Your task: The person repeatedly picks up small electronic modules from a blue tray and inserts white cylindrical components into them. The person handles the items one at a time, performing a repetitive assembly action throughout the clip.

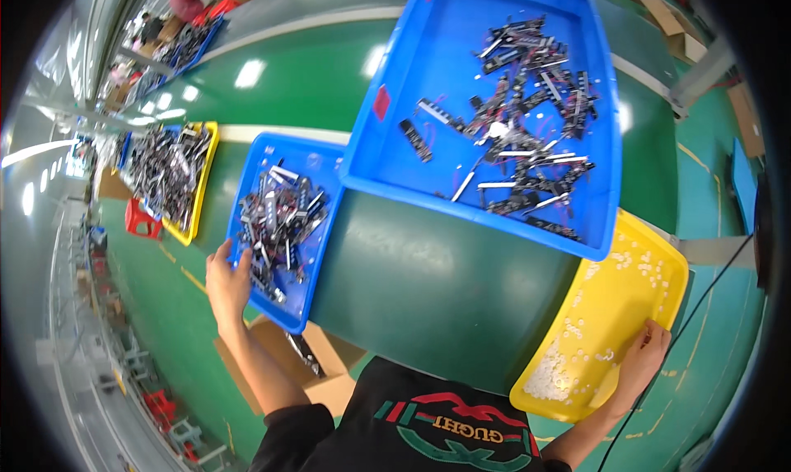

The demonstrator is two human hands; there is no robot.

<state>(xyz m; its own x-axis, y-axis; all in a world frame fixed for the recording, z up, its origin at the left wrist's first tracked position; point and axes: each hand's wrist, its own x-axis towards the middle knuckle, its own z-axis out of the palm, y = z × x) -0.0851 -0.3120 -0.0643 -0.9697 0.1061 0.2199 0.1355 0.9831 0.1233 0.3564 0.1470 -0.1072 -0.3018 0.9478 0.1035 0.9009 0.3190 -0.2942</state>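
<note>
My left hand point(228, 284) is at the left rim of a small blue tray point(302, 306), thumb over the edge and fingers along the outside. In that tray lies a heap of small dark electronic parts point(284, 217) with white strips and thin wires. My right hand point(645, 357) is curled at the right rim of a yellow tray point(610, 311), its fingertips partly hidden. Small white pieces point(550, 377) are scattered in the yellow tray, thickest at its near left corner. A large blue tray point(428, 184) holds more of the dark parts point(527, 118) and overlaps the yellow one's far end.
A dark green tabletop point(437, 282) lies between the trays. Below its near left edge stands an open cardboard box point(338, 390) with a dark item inside. To the left are a heaped yellow tray point(202, 193) and a red stool point(142, 220). A black cable point(677, 340) runs past my right hand.
</note>
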